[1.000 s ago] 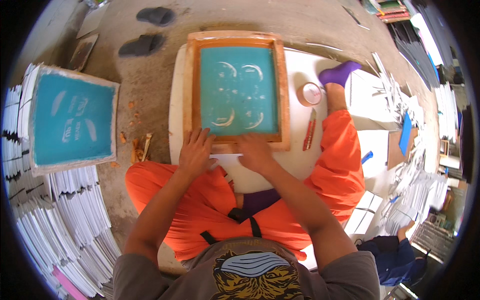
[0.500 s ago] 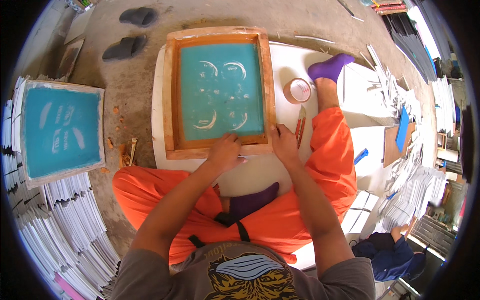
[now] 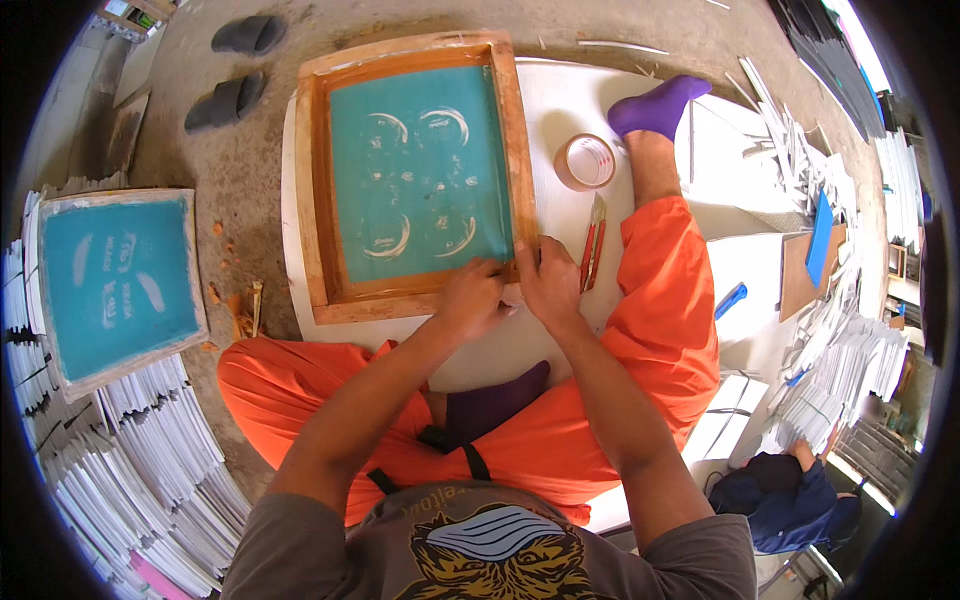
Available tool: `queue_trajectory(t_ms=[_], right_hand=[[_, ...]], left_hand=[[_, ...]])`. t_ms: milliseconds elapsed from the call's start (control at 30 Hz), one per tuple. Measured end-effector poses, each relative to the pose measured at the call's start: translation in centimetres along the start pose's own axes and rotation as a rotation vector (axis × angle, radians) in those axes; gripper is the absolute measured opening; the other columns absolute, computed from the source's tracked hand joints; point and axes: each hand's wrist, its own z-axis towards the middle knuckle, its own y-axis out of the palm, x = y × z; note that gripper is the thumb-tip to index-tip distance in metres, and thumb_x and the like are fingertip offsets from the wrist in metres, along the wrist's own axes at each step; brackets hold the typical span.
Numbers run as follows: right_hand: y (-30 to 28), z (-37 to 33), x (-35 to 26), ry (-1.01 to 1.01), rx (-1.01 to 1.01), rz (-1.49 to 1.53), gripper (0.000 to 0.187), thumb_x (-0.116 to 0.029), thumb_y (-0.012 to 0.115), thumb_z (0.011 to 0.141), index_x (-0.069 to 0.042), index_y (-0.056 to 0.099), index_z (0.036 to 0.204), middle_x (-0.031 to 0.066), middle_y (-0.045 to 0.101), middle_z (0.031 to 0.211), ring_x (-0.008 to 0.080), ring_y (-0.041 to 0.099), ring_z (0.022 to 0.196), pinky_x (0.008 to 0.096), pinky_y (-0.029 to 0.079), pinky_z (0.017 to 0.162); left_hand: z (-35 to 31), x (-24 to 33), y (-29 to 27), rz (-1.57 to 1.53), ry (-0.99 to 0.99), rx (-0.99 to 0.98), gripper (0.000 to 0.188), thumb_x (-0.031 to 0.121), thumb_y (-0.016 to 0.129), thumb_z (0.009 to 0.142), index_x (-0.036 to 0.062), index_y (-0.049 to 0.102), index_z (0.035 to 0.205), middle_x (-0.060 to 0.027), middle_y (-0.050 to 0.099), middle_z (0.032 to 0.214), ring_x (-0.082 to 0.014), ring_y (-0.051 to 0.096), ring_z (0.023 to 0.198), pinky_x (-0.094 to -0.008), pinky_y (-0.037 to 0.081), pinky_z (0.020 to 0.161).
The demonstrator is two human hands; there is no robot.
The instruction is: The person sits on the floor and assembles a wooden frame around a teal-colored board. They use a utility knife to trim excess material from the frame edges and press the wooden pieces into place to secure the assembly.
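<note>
The wood-framed teal screen [image 3: 415, 160] lies on the white board [image 3: 475, 365], probably light, with stiff rails [image 3: 320, 190] to hold it by and delicate mesh [image 3: 425, 205], while the left hand [image 3: 474, 298] and right hand [image 3: 548, 280] half-curl at its near right corner, hidden fingertips leaving any pinch impossible to tell

Around the wooden-framed teal mesh screen [image 3: 420, 200], room is left at two o'clock on the flat white platform [image 3: 545, 85]. Passage is hindered at three by the brown tape roll [image 3: 585, 162], at four by slim red tools [image 3: 587, 258], between four and five by the left hand [image 3: 472, 300] and right hand [image 3: 550, 283].
</note>
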Motion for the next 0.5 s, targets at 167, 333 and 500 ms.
queue_trajectory(t_ms=[167, 333, 500], right_hand=[[0.5, -0.1, 0.1, -0.049, 0.066, -0.03, 0.041, -0.036, 0.068, 0.099, 0.005, 0.067, 0.103, 0.0265, 0.069, 0.091, 0.0473, 0.069, 0.085, 0.0534, 0.056, 0.076], [0.2, 0.0, 0.8, -0.067, 0.067, 0.079, 0.039, -0.033, 0.065, 0.102, 0.006, 0.066, 0.1, 0.0266, 0.068, 0.09, 0.0448, 0.067, 0.081, 0.0516, 0.053, 0.073], [-0.6, 0.6, 1.9, -0.019, -0.044, 0.238, 0.041, -0.035, 0.061, 0.105, 0.006, 0.067, 0.104, 0.029, 0.069, 0.094, 0.0475, 0.068, 0.086, 0.0526, 0.053, 0.076]], left_hand=[[0.8, 0.8, 0.5, -0.068, -0.062, -0.042, 0.046, 0.024, 0.085, 0.075, 0.0022, 0.074, 0.113, -0.0169, 0.069, 0.116, -0.0384, 0.063, 0.113, -0.0488, 0.053, 0.096], [0.7, 1.4, 0.5, -0.086, -0.128, -0.038, 0.055, 0.035, 0.087, 0.077, 0.0039, 0.072, 0.12, -0.0188, 0.068, 0.12, -0.0397, 0.06, 0.117, -0.0488, 0.051, 0.099], [-0.2, 2.0, -1.4, -0.082, -0.237, -0.071, 0.076, 0.056, 0.087, 0.072, 0.0054, 0.07, 0.126, -0.0144, 0.065, 0.121, -0.036, 0.057, 0.119, -0.0468, 0.046, 0.104]])
